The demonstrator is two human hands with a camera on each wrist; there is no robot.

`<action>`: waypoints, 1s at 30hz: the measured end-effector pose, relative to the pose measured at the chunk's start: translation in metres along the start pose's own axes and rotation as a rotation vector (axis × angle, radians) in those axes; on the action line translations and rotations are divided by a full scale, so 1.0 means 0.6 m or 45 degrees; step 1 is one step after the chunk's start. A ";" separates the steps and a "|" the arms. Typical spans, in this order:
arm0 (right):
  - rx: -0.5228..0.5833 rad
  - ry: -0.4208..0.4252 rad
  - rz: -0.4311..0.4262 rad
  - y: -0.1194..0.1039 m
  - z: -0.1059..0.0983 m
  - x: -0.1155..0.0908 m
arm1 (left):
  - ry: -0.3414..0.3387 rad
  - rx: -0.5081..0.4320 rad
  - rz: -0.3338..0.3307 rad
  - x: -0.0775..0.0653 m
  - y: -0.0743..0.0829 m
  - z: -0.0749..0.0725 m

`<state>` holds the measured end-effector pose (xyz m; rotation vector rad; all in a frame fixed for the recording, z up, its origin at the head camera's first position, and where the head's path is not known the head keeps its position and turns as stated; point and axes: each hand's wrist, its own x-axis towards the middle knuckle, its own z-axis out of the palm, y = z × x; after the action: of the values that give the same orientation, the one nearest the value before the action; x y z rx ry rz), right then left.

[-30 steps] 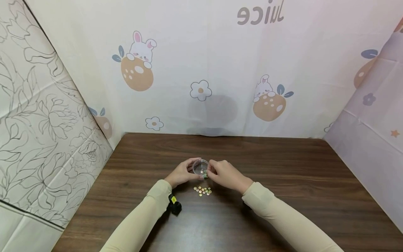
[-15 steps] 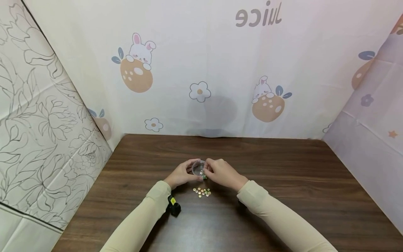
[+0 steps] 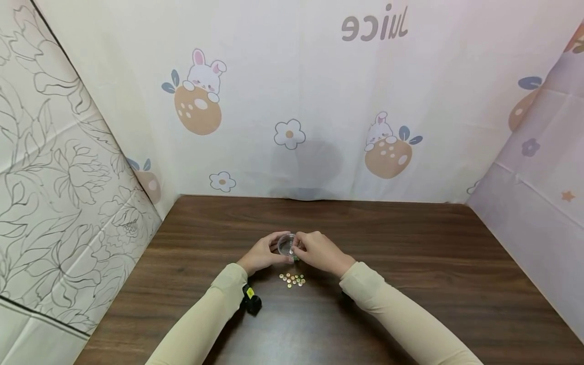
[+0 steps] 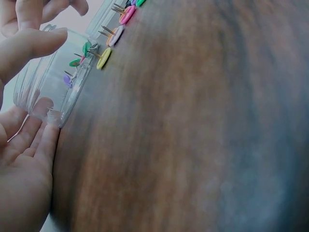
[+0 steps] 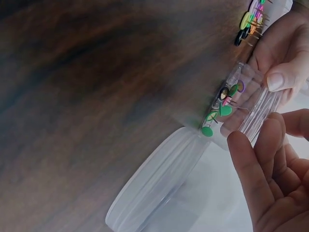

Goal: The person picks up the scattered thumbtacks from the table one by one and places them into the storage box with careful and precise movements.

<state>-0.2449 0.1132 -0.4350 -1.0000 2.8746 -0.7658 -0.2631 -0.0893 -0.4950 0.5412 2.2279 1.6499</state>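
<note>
My left hand point(image 3: 266, 252) holds a small clear round container point(image 3: 285, 245), fingers on one side and thumb on the other. In the right wrist view several colored thumbtacks point(image 5: 225, 110), mostly green, lie inside it. My right hand point(image 3: 319, 252) is at the container's rim with bent fingertips over its mouth; whether they pinch a thumbtack is hidden. Nearer to me, a loose group of thumbtacks point(image 3: 292, 280) lies on the table. In the left wrist view a yellow thumbtack point(image 4: 104, 58) lies beside the container, pin raised.
A second clear round piece point(image 5: 154, 179), a container or lid, stands beside the held container in the right wrist view. The dark wood table point(image 3: 410, 243) meets a printed cloth backdrop point(image 3: 255, 101) behind. A black device point(image 3: 252, 301) sits at my left wrist.
My right hand has moved left, from the container's right edge to over its mouth. My left hand keeps its hold on the container, and the loose thumbtacks stay in place.
</note>
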 end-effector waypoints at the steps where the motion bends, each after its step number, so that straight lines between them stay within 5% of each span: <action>1: 0.001 0.000 0.001 0.000 0.001 0.000 | -0.002 -0.004 -0.001 0.000 0.000 0.000; 13: -0.015 -0.009 0.011 0.004 0.006 0.002 | -0.038 -0.004 0.007 -0.011 0.027 -0.001; 17: -0.023 -0.018 0.022 0.005 0.007 0.001 | -0.022 -0.012 0.015 0.000 0.002 -0.001; 30: -0.009 -0.025 0.010 -0.002 -0.005 -0.009 | 0.002 0.005 0.024 -0.002 -0.001 0.000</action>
<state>-0.2404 0.1169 -0.4326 -0.9909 2.8651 -0.7421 -0.2621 -0.0901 -0.4957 0.5639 2.2339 1.6562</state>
